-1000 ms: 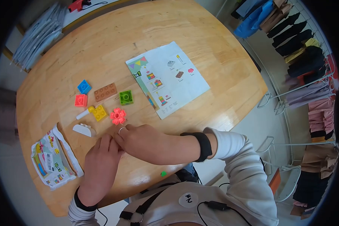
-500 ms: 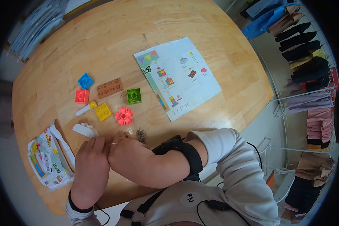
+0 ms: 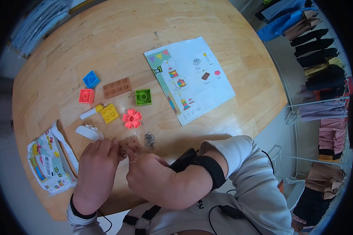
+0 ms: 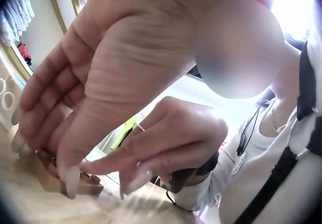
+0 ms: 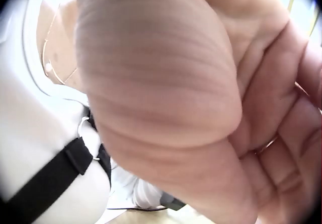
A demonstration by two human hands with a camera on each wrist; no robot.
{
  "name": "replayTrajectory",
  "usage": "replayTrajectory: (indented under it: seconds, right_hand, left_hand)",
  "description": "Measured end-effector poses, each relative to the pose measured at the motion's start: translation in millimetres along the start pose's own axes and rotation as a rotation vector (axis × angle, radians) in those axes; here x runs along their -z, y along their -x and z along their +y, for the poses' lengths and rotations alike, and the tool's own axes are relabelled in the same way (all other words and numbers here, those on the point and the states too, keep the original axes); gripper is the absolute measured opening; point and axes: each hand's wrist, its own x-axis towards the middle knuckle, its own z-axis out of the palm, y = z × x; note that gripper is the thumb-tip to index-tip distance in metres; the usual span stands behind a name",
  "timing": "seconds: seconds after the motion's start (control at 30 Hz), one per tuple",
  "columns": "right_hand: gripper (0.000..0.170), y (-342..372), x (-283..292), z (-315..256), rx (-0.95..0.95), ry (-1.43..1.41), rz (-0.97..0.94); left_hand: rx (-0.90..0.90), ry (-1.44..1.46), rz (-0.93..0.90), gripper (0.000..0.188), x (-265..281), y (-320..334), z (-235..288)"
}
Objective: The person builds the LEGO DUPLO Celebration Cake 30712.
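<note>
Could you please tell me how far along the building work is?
The packet looks opened and the sheet is laid out. The left hand grips a brown brick, which the right hand appears to touch. Apparently left to join: the green brick, yellow brick, blue brick, coral brick and flower, all lying unjoined, so assembly looks barely begun.

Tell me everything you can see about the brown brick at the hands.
The brown brick looks like molded plastic, with straight sides and round, hollow-centered studs facing up. Its stud count cannot be told, since the left hand covers one end, gripping it between thumb and fingers. The right hand's index finger reaches its studs. It sits at the tabletop, on the person's side of the coral flower piece and apart from it.
</note>
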Motion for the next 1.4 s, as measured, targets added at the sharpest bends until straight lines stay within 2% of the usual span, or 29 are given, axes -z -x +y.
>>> replayTrajectory:
  seconds: [0.03, 0.07, 0.17, 0.27, 0.3, 0.33, 0.4, 0.43, 0.47, 0.5, 0.53, 0.6, 0.63, 0.67, 0.7, 0.77, 0.8, 0.83, 0.9, 0.93, 1.0, 1.03, 1.1, 1.13, 1.2, 1.23, 1.3, 1.33, 1.4]
  right_hand:
    - [0.024, -4.3, 2.3, 4.0, 0.137, -0.159, -0.146]
    - [0.024, -6.0, 3.5, 6.9, 0.155, -0.154, -0.135]
    - [0.009, 0.6, 13.8, 23.6, 0.165, -0.235, -0.092]
    - [0.015, 10.9, 22.6, 44.3, 0.206, -0.211, 0.009]
    - [0.018, 11.8, 23.6, 52.7, 0.188, -0.215, 0.016]
    - [0.022, 12.8, 24.0, 62.6, 0.164, -0.222, 0.019]
    - [0.027, 15.1, 15.1, 89.3, 0.089, -0.358, 0.225]
    - [0.026, 13.0, 22.8, 101.5, -0.028, -0.368, 0.280]
    - [0.025, 10.0, 31.4, 115.6, -0.144, -0.374, 0.336]
    - [0.021, -3.3, 27.1, 129.5, -0.153, -0.361, 0.516]
    - [0.018, -20.8, 20.1, 140.9, -0.164, -0.351, 0.695]
    - [0.019, -52.7, 22.8, 155.1, -0.058, -0.288, 0.811]
    - [0.019, -74.3, 19.7, 163.4, 0.010, -0.230, 0.824]
    - [0.019, -93.8, 18.3, 170.0, 0.076, -0.171, 0.833]
    - [0.019, -109.8, 21.9, 173.2, 0.064, -0.173, 0.817]
    - [0.019, -132.7, 26.4, 173.0, 0.034, -0.204, 0.558]
    - [0.019, -135.4, 25.7, 173.7, 0.024, -0.207, 0.541]
    - [0.019, -134.7, 29.3, 174.1, 0.029, -0.220, 0.513]
    - [0.024, -130.0, 35.1, 179.4, -0.012, -0.221, 0.434]
    - [0.024, -121.2, 37.5, 183.0, -0.026, -0.215, 0.418]
    - [0.029, -95.8, 41.9, 192.5, -0.013, -0.126, 0.600]
    - [0.029, -83.5, 38.5, 196.3, -0.021, -0.120, 0.597]
    - [0.047, -59.5, 28.2, 202.7, -0.091, -0.346, 0.902]
    - [0.047, -47.3, 26.9, 203.9, -0.087, -0.346, 0.907]
    - [0.045, -22.3, 24.1, 202.0, -0.037, -0.569, 0.946]
    - [0.045, -13.5, 24.7, 196.5, -0.041, -0.568, 0.948]
    - [0.038, 1.8, 28.3, 182.0, -0.152, -1.047, 0.950]
    - [0.038, 7.1, 30.6, 175.2, -0.153, -1.051, 0.957]
    - [0.034, 15.6, 37.4, 169.1, -0.156, -1.373, 1.034]
  left_hand:
    - [-0.006, 0.005, 0.003, 0.024, -0.4, 0.3, -1.0]
    - [0.013, -0.004, -0.002, 0.024, -0.1, 0.5, -1.6]
    - [0.002, 0.011, 0.039, 0.016, -3.0, 1.4, -1.9]
    - [-0.018, 0.015, 0.028, 0.015, 0.3, 1.6, -4.9]
    - [0.026, 0.044, -0.016, 0.026, 2.4, 1.4, -6.0]
    - [0.034, 0.040, -0.019, 0.026, 7.3, 2.9, -8.5]
    - [0.031, 0.221, 0.054, 0.029, 22.5, 5.1, -10.8]
    - [0.031, 0.222, 0.057, 0.029, 28.3, 6.3, -12.8]
    - [0.061, 0.241, 0.137, 0.031, 34.0, 8.0, -16.6]
    - [0.091, 0.260, 0.216, 0.032, 39.6, 9.4, -20.5]
    - [0.089, 0.261, 0.215, 0.032, 45.4, 9.3, -24.5]
    - [0.240, 0.264, 0.290, 0.036, 54.6, 4.4, -32.9]
    - [0.230, 0.276, 0.285, 0.036, 57.5, 0.8, -36.7]
    - [0.310, 0.242, 0.331, 0.036, 59.3, -4.3, -40.4]
    - [0.390, 0.208, 0.377, 0.035, 58.2, -10.7, -45.8]
    - [0.332, 0.136, 0.427, 0.037, 44.5, -24.2, -72.3]
    - [0.285, 0.046, 0.483, 0.039, 37.8, -30.9, -85.6]
    - [0.280, 0.063, 0.483, 0.039, 34.2, -39.0, -95.1]
    - [0.279, 0.005, 0.367, 0.044, 29.5, -52.3, -106.2]
    - [0.268, 0.022, 0.375, 0.044, 26.7, -54.9, -107.5]
    - [0.302, 0.033, 0.270, 0.048, 25.3, -64.1, -107.2]
    - [0.294, 0.035, 0.277, 0.048, 25.0, -68.8, -106.1]
    - [0.381, 0.118, 0.112, 0.049, 22.0, -72.6, -106.8]
    - [0.385, 0.112, 0.113, 0.049, 20.2, -72.2, -107.0]
    - [0.381, 0.099, 0.072, 0.050, 17.2, -72.9, -105.3]
    - [0.377, 0.097, 0.073, 0.050, 17.6, -73.7, -104.1]
    - [0.369, 0.157, 0.089, 0.051, 19.1, -74.6, -102.5]
    - [0.367, 0.150, 0.086, 0.051, 19.1, -73.8, -101.4]
    - [0.348, 0.112, 0.103, 0.051, 19.6, -72.4, -99.0]
